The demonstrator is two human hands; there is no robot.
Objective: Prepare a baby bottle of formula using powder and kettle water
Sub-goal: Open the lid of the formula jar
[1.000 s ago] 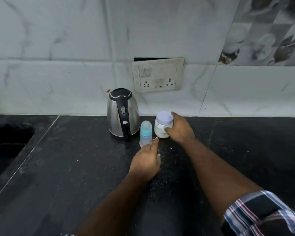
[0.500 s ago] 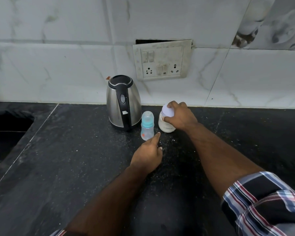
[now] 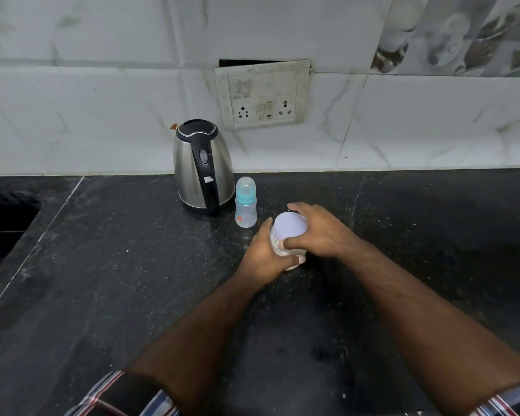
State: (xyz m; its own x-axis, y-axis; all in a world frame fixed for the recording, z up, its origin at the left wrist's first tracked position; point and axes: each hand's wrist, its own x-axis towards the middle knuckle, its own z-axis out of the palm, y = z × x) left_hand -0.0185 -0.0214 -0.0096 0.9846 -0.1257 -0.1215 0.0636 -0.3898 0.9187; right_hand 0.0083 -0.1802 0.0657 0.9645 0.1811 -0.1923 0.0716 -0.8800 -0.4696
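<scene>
The baby bottle [image 3: 246,207] stands capped on the counter [image 3: 102,265] beside the kettle [image 3: 204,166] while our left hand [image 3: 263,256] wraps its fingers round the powder jar [image 3: 287,238] and our right hand [image 3: 318,232] clasps the lid, apparently to unscrew it.

Baby bottle [image 3: 246,205] crowds kettle [image 3: 204,166]; counter [image 3: 418,235] rightward open.

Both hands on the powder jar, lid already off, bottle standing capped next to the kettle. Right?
Not quite: the head view shows the lid on the powder jar, not off. The left hand grips the jar's body, the right hand its lid. The bottle stands capped beside the kettle.
</scene>
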